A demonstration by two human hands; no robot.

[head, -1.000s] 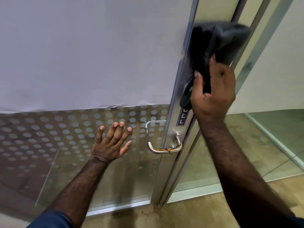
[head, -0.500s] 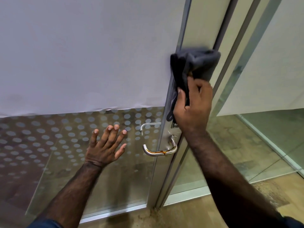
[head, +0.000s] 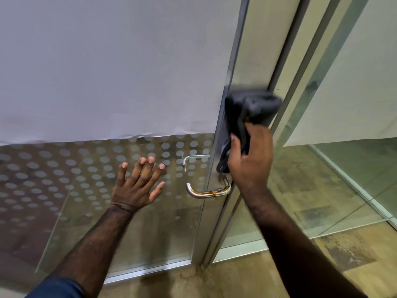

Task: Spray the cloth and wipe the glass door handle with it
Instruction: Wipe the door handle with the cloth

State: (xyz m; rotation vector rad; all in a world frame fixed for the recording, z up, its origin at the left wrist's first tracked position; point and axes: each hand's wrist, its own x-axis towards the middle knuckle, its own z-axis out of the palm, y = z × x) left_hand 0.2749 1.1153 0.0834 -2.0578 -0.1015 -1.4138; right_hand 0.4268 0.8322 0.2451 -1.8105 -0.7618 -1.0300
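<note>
The steel lever handle (head: 206, 193) sticks out of the door's metal frame (head: 217, 168), with a brown sticky streak along its bar. My right hand (head: 250, 160) grips a dark grey cloth (head: 251, 110) and presses it on the frame just above the handle. My left hand (head: 137, 183) lies flat on the glass door (head: 86, 179) with fingers spread, left of the handle. A second handle (head: 193, 159) shows through the glass on the far side. No spray bottle is in view.
The door's upper part is frosted white (head: 107, 61); its lower part has a dotted film. A fixed glass panel (head: 322, 168) stands to the right of the frame. Tan flooring (head: 236, 280) runs along the bottom.
My right hand has slid the cloth down the door frame from high up to just above the handle. My left hand has stayed flat on the glass.
</note>
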